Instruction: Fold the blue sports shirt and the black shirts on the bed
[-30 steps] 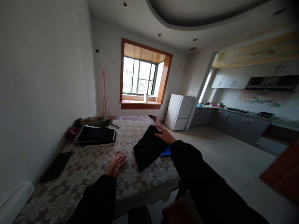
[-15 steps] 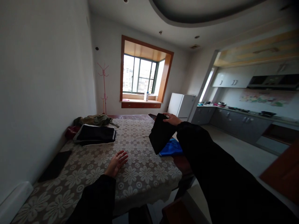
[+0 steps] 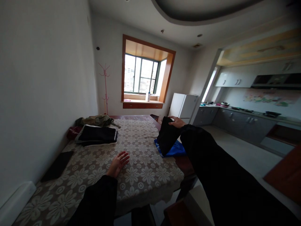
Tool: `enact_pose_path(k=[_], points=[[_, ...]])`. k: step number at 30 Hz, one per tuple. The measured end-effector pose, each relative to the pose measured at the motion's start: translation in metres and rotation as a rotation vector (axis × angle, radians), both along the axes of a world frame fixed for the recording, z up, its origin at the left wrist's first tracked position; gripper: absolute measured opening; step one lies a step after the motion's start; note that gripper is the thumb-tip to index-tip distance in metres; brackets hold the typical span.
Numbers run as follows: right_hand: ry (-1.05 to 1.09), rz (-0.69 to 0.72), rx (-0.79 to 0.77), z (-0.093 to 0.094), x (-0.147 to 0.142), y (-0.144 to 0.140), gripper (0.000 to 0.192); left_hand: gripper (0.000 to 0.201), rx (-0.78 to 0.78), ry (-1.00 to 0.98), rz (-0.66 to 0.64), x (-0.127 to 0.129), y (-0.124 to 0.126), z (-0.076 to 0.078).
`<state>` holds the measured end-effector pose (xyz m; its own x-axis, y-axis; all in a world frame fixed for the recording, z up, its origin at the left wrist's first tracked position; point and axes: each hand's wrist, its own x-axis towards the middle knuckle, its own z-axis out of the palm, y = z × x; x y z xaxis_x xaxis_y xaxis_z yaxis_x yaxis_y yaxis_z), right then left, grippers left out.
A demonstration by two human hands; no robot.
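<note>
At lower centre our left hand [image 3: 117,164] lies flat and spread on the tablecloth [image 3: 141,175]; right of centre our right hand [image 3: 176,122] pinches the black cloth [image 3: 167,138] over the blue garment [image 3: 175,150]; better we lower it square, edges aligned

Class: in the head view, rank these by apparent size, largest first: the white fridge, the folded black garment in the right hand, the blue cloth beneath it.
1. White fridge, though it stands farther away.
2. Folded black garment.
3. Blue cloth, partly covered, so unsure.
</note>
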<state>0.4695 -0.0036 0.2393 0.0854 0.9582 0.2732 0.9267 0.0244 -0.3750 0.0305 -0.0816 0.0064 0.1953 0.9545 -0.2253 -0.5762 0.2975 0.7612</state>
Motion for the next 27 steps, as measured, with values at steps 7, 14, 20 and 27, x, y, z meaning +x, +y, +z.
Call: enact_pose_path(k=[7,14,20,27], points=[[-0.026,-0.013,-0.005,0.002,0.004,0.001,0.060,0.021,-0.001,-0.002,0.001,0.000,0.002,-0.002],[-0.047,0.004,-0.008,0.010,-0.007,0.010,0.062,0.022,0.021,-0.016,-0.007,-0.001,0.002,-0.003],[-0.027,0.024,-0.032,0.000,-0.016,0.012,0.059,0.023,0.016,-0.025,-0.010,-0.001,0.004,-0.006],[0.183,0.052,-0.014,0.020,-0.001,0.014,0.063,0.024,0.012,0.001,-0.016,-0.001,0.007,-0.009]])
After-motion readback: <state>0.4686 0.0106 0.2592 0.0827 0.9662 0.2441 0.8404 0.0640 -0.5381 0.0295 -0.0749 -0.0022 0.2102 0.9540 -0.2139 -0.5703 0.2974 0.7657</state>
